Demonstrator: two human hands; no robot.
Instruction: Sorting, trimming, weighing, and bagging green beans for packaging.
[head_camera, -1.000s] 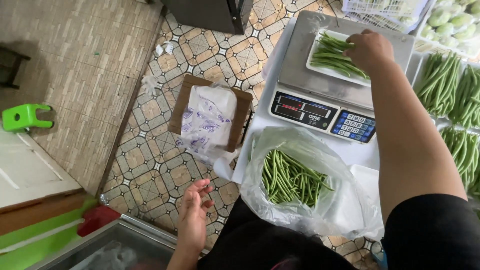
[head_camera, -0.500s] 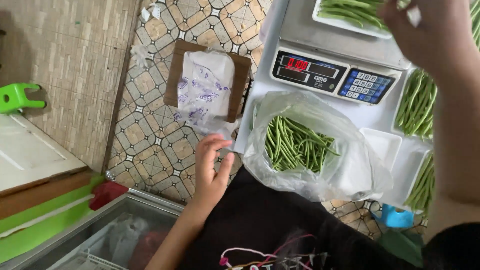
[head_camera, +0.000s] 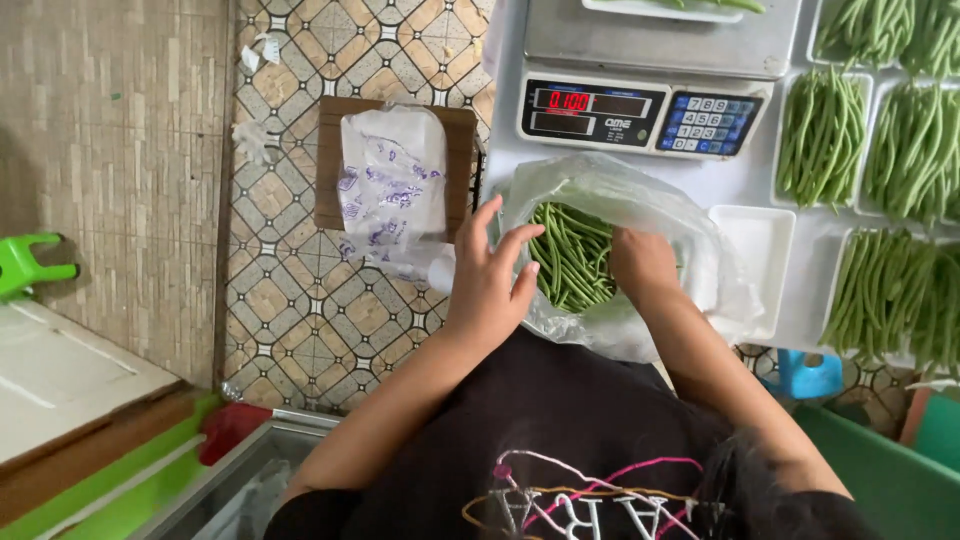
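A clear plastic bag (head_camera: 640, 200) of green beans (head_camera: 572, 255) sits at the desk's (head_camera: 700, 180) near edge, just below the scale (head_camera: 650, 105). The left hand (head_camera: 490, 285), fingers spread, presses the bag's left rim. The right hand (head_camera: 643, 262) reaches inside among the beans; whether it grips any cannot be told. An empty white tray (head_camera: 755, 260) lies just right, filled bean trays (head_camera: 825, 135) beyond.

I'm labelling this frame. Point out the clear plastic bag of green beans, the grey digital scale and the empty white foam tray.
Clear plastic bag of green beans (head_camera: 690, 235), head view, right wall.
Grey digital scale (head_camera: 650, 40), head view, steel platform.
Empty white foam tray (head_camera: 752, 245), head view, bare bottom.
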